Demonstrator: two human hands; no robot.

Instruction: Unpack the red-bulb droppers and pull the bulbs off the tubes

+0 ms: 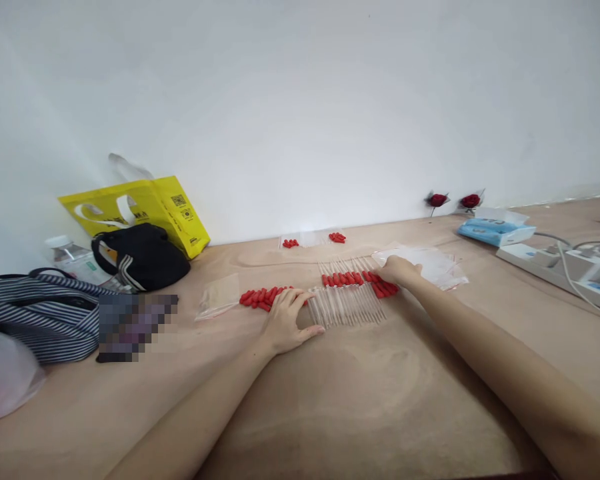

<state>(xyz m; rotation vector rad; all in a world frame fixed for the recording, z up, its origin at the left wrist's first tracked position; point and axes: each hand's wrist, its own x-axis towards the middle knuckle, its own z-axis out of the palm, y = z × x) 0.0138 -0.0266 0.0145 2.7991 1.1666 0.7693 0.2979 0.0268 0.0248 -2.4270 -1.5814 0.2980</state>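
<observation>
Two rows of thin clear sticks (pixel 347 308) lie side by side on the table, with small red cylinders (pixel 343 279) in a row across the middle. My left hand (pixel 289 319) rests palm down, fingers spread, between a loose pile of red cylinders (pixel 260 297) and the left end of the sticks. Its fingertips partly cover both. My right hand (pixel 400 271) reaches to the right end of the row, its fingers drawn together at a red cylinder there. More red cylinders (pixel 385 289) lie just below those fingers; the fingertips are partly hidden.
Clear plastic bags (pixel 433 265) lie right of the sticks, another bag (pixel 220 297) to the left. Red cylinders (pixel 337 237) sit by the wall. A yellow bag (pixel 180 217), black cap (pixel 155 257) and striped bag (pixel 55 313) stand left; tissues (pixel 497 230) and a power strip (pixel 570 267) right.
</observation>
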